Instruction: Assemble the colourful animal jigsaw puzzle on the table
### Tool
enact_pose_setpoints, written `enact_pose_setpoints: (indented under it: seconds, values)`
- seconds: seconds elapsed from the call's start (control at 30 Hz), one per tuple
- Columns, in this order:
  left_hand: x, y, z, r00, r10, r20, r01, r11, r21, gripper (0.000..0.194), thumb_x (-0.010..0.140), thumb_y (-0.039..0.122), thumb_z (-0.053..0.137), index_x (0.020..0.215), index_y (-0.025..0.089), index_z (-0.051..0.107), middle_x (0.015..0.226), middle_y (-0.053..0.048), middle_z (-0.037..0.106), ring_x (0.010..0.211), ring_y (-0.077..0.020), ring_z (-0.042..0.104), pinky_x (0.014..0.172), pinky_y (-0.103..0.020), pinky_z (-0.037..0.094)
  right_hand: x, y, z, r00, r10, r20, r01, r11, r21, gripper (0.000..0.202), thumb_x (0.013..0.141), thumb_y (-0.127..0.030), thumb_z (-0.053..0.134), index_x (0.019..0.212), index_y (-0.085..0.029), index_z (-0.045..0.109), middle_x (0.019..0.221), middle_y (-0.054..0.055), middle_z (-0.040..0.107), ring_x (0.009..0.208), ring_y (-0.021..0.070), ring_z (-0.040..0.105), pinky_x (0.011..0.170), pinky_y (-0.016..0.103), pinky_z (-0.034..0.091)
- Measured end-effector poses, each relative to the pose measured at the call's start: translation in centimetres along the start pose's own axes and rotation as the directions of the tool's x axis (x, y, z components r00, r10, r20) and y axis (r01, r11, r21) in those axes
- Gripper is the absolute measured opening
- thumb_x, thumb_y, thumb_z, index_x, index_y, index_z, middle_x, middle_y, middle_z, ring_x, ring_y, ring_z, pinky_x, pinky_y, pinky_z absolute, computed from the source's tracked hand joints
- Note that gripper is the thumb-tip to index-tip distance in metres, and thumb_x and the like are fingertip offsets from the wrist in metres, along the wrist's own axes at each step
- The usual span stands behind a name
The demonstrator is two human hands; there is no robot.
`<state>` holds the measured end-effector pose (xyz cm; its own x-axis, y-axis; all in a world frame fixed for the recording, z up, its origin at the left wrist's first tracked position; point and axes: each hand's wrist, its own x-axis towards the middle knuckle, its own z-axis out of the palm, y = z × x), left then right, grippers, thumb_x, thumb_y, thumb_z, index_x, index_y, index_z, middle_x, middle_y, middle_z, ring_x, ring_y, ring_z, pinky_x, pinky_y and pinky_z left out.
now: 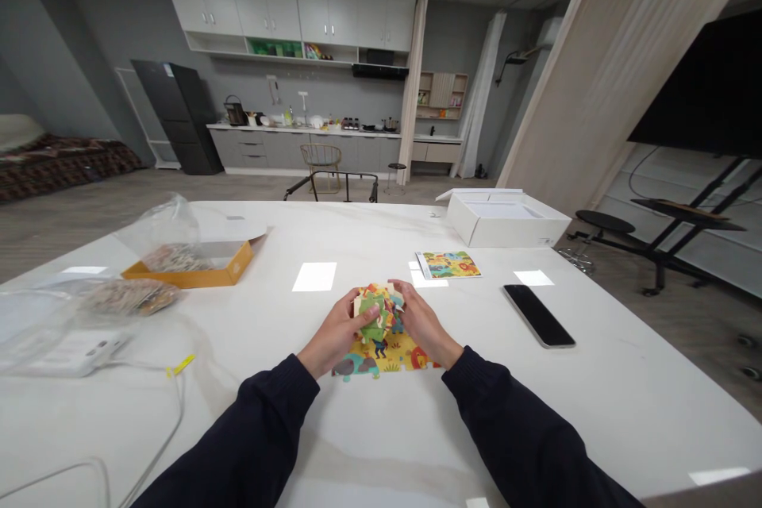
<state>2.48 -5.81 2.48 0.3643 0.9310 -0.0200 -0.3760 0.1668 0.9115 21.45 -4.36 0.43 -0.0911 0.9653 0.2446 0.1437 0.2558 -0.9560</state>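
Observation:
Both hands are together over a partly joined jigsaw puzzle (393, 359) that lies flat on the white table. My left hand (344, 328) is closed round a cluster of colourful puzzle pieces (374, 316), green and yellow on the visible side, with the thumb across the front. At the right side of that cluster, my right hand (424, 323) has its fingers bent against the pieces; a pale piece shows by its fingertips. The hands cover the puzzle's upper part. Beyond them lies a picture card (451, 264) with a similar animal scene.
A phone (539, 316) lies at the right, with a white box (506, 220) behind it. To the left are an orange box (220, 274), plastic bags of pieces (128, 296), a white power strip (83, 353) and its cable (178, 397). A chair (342, 184) stands past the far edge.

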Motion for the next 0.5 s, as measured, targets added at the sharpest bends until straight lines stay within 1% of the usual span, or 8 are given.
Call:
enact_pose_setpoints:
  seconds: [0.03, 0.1, 0.13, 0.2, 0.27, 0.33, 0.4, 0.5]
  values:
    - [0.2, 0.3, -0.5, 0.999, 0.029, -0.043, -0.029, 1.0, -0.009, 0.053, 0.077, 0.043, 0.088, 0.118, 0.02, 0.063, 0.111, -0.01, 0.076, 0.097, -0.0265, 0.076, 0.089, -0.04, 0.06, 0.0, 0.1, -0.3, 1.0, -0.014, -0.001, 0.014, 1.0, -0.022, 0.057, 0.102, -0.068, 0.032, 0.13, -0.028, 0.06, 0.126, 0.011, 0.07, 0.119, 0.0242, 0.067, 0.098, 0.041, 0.056]
    - [0.6, 1.0, -1.9, 0.982, 0.108, -0.155, -0.113, 0.993, -0.023, 0.053, 0.077, 0.042, 0.088, 0.117, 0.019, 0.062, 0.111, -0.01, 0.076, 0.099, -0.0257, 0.075, 0.089, -0.039, 0.06, 0.0, 0.3, -1.1, 0.998, -0.043, 0.042, 0.048, 0.993, -0.104, 0.05, 0.101, -0.062, 0.044, 0.136, -0.028, 0.057, 0.138, 0.011, 0.064, 0.13, 0.0252, 0.06, 0.11, 0.046, 0.048]
    - [0.8, 1.3, -2.8, 0.965, 0.151, -0.216, -0.16, 0.987, -0.025, 0.052, 0.077, 0.041, 0.089, 0.115, 0.018, 0.062, 0.112, -0.01, 0.076, 0.1, -0.0249, 0.075, 0.089, -0.037, 0.059, -0.1, 0.4, -1.3, 0.994, -0.077, 0.083, 0.092, 0.977, -0.195, 0.048, 0.099, -0.058, 0.051, 0.137, -0.028, 0.058, 0.141, 0.011, 0.063, 0.133, 0.026, 0.057, 0.115, 0.048, 0.044]
    - [1.2, 1.8, -4.5, 0.925, 0.209, -0.317, -0.231, 0.973, -0.031, 0.051, 0.075, 0.038, 0.09, 0.113, 0.017, 0.062, 0.113, -0.01, 0.075, 0.103, -0.0238, 0.074, 0.09, -0.035, 0.058, -0.3, 0.8, -1.4, 0.968, -0.134, 0.21, 0.203, 0.912, -0.357, 0.048, 0.095, -0.05, 0.063, 0.138, -0.027, 0.059, 0.144, 0.011, 0.06, 0.138, 0.0281, 0.052, 0.12, 0.051, 0.037]
    - [1.5, 1.8, -5.5, 0.904, 0.217, -0.369, -0.251, 0.967, -0.047, 0.053, 0.073, 0.035, 0.092, 0.113, 0.017, 0.062, 0.114, -0.01, 0.075, 0.103, -0.0233, 0.073, 0.09, -0.034, 0.058, -0.5, 1.3, -0.9, 0.937, -0.158, 0.311, 0.289, 0.851, -0.438, 0.052, 0.092, -0.043, 0.069, 0.14, -0.027, 0.06, 0.145, 0.012, 0.06, 0.141, 0.0303, 0.049, 0.122, 0.052, 0.035]
    - [1.5, 1.6, -5.6, 0.908, 0.2, -0.367, -0.237, 0.97, -0.057, 0.054, 0.072, 0.034, 0.093, 0.113, 0.016, 0.062, 0.113, -0.01, 0.075, 0.101, -0.0227, 0.074, 0.087, -0.033, 0.058, -0.6, 1.7, -0.1, 0.929, -0.167, 0.33, 0.317, 0.819, -0.478, 0.05, 0.09, -0.037, 0.072, 0.138, -0.026, 0.061, 0.14, 0.013, 0.064, 0.137, 0.0313, 0.053, 0.118, 0.052, 0.039]
    - [1.3, 1.4, -5.1, 0.928, 0.186, -0.323, -0.215, 0.975, -0.056, 0.054, 0.073, 0.034, 0.092, 0.113, 0.016, 0.062, 0.112, -0.011, 0.076, 0.098, -0.0224, 0.074, 0.084, -0.032, 0.058, -0.5, 2.0, 0.5, 0.946, -0.166, 0.279, 0.29, 0.82, -0.494, 0.042, 0.09, -0.031, 0.071, 0.13, -0.024, 0.065, 0.128, 0.012, 0.069, 0.125, 0.0302, 0.061, 0.111, 0.05, 0.046]
    - [0.8, 1.3, -3.9, 0.971, 0.123, -0.204, -0.134, 0.99, -0.044, 0.052, 0.075, 0.037, 0.091, 0.113, 0.015, 0.063, 0.109, -0.012, 0.076, 0.093, -0.023, 0.075, 0.079, -0.031, 0.058, -0.3, 2.1, 0.9, 0.971, -0.162, 0.177, 0.228, 0.852, -0.471, 0.036, 0.084, -0.021, 0.072, 0.12, -0.023, 0.067, 0.117, 0.009, 0.072, 0.112, 0.0274, 0.066, 0.103, 0.047, 0.051]
